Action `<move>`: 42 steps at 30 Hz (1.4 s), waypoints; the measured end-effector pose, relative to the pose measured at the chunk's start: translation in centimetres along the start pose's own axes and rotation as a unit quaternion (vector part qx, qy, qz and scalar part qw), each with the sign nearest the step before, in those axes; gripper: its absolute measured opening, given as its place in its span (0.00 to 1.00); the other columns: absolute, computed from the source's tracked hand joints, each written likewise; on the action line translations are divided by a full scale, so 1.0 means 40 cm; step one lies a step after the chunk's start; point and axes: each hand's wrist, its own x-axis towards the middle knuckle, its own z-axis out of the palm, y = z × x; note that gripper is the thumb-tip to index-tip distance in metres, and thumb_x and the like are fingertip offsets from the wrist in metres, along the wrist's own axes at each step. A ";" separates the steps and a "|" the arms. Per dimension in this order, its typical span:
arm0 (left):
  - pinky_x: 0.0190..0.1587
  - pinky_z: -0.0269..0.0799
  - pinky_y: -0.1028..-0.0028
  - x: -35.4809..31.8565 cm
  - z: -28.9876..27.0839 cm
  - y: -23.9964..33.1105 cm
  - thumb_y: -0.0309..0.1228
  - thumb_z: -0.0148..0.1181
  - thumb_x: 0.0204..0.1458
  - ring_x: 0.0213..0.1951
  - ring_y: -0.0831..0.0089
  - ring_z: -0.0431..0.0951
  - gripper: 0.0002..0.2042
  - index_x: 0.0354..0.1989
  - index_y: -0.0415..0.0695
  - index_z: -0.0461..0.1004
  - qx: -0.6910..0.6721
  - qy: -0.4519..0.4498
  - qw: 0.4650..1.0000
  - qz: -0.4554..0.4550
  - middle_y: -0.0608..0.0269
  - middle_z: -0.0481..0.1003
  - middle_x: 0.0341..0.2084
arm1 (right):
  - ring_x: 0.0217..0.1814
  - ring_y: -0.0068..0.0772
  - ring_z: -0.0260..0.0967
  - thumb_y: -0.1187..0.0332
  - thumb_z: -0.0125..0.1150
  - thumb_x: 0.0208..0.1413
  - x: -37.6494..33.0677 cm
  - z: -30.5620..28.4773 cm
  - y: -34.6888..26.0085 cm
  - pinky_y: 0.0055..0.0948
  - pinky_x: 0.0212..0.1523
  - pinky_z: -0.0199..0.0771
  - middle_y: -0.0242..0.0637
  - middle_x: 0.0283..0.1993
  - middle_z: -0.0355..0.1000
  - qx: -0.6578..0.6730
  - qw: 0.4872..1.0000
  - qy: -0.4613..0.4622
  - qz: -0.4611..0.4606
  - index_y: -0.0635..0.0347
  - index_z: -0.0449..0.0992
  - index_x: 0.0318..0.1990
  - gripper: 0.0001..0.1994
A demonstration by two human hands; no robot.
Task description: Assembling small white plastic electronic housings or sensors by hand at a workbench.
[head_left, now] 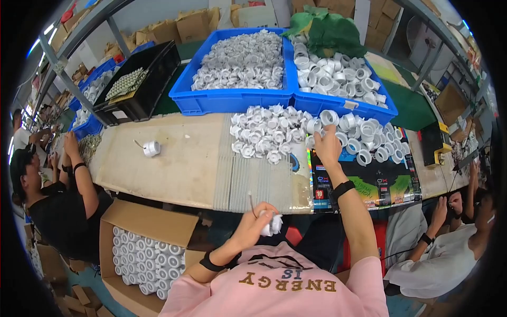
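Observation:
My left hand (250, 228) is closed around a white plastic fitting with prongs (272, 224), low in front of my body. A thin wire (251, 201) sticks up beside its fingers. My right hand (328, 148) reaches forward over the bench, its fingers closed on a white plastic ring (329, 117) at the near edge of the ring pile. To its right lie several loose white rings (365, 157). On its left spreads a heap of small white pronged pieces (261, 133). A single white fitting with a wire (151, 148) rests alone on the bench's left part.
Two blue bins (237, 100) stand at the back, heaped with white parts; a green cloth (332, 34) covers part of the right one. A black crate (138, 87) stands left. An open carton (156, 211) of stacked white fittings sits below the bench. People work on both sides.

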 end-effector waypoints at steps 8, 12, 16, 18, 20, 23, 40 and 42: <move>0.40 0.66 0.81 0.040 0.087 0.036 0.37 0.45 0.61 0.37 0.82 0.70 0.14 0.47 0.41 0.67 0.042 -0.083 0.995 0.025 0.67 0.72 0.35 | 0.33 0.48 0.74 0.61 0.57 0.54 0.038 0.013 0.073 0.42 0.31 0.71 0.49 0.32 0.75 -0.012 0.992 0.008 -0.124 0.62 0.70 0.42 0.14; 0.36 0.67 0.80 0.057 0.012 -0.034 0.42 0.41 0.59 0.33 0.78 0.72 0.18 0.44 0.40 0.68 -0.056 0.020 0.993 0.098 0.63 0.72 0.31 | 0.22 0.27 0.71 0.62 0.48 0.62 -0.084 -0.123 -0.093 0.24 0.19 0.67 0.43 0.27 0.74 0.389 0.895 -0.220 0.008 0.62 0.68 0.37 0.11; 0.22 0.65 0.82 0.070 -0.015 0.010 0.43 0.35 0.61 0.23 0.82 0.70 0.19 0.39 0.40 0.69 -0.113 0.045 0.992 0.015 0.67 0.71 0.23 | 0.20 0.23 0.68 0.61 0.50 0.61 -0.273 -0.253 -0.115 0.21 0.18 0.65 0.39 0.24 0.72 0.403 0.835 -0.376 0.011 0.60 0.65 0.34 0.11; 0.19 0.62 0.83 0.079 0.000 0.029 0.43 0.35 0.61 0.21 0.83 0.68 0.19 0.39 0.41 0.69 -0.087 0.049 0.995 0.022 0.67 0.70 0.22 | 0.21 0.28 0.68 0.57 0.60 0.53 -0.344 -0.288 -0.119 0.25 0.21 0.66 0.40 0.23 0.71 0.306 0.855 -0.407 -0.098 0.60 0.65 0.33 0.16; 0.19 0.60 0.80 0.084 0.025 0.042 0.41 0.38 0.60 0.19 0.81 0.67 0.17 0.38 0.41 0.70 -0.027 0.057 0.997 0.047 0.66 0.68 0.19 | 0.24 0.37 0.71 0.53 0.71 0.40 -0.386 -0.307 -0.139 0.32 0.26 0.69 0.42 0.23 0.70 0.188 0.865 -0.442 -0.143 0.61 0.64 0.34 0.25; 0.22 0.60 0.76 0.094 0.052 0.015 0.38 0.41 0.60 0.19 0.78 0.66 0.15 0.39 0.40 0.69 0.112 0.061 0.979 0.162 0.63 0.68 0.18 | 0.28 0.38 0.74 0.54 0.72 0.39 -0.433 -0.306 -0.147 0.28 0.30 0.71 0.41 0.25 0.72 0.263 0.877 -0.393 -0.086 0.61 0.64 0.40 0.28; 0.26 0.65 0.74 0.071 0.084 0.054 0.43 0.37 0.58 0.23 0.73 0.72 0.21 0.36 0.35 0.69 0.213 0.028 0.965 0.151 0.57 0.72 0.21 | 0.37 0.24 0.72 0.66 0.75 0.41 -0.501 -0.281 -0.099 0.23 0.39 0.73 0.40 0.38 0.73 0.433 0.867 -0.248 0.003 0.68 0.67 0.47 0.27; 0.25 0.65 0.70 0.071 0.093 0.060 0.41 0.39 0.58 0.21 0.66 0.72 0.19 0.36 0.36 0.69 0.205 0.045 0.961 0.181 0.54 0.72 0.20 | 0.38 0.26 0.72 0.66 0.75 0.41 -0.504 -0.280 -0.097 0.24 0.41 0.74 0.40 0.39 0.73 0.438 0.861 -0.260 -0.006 0.68 0.66 0.46 0.27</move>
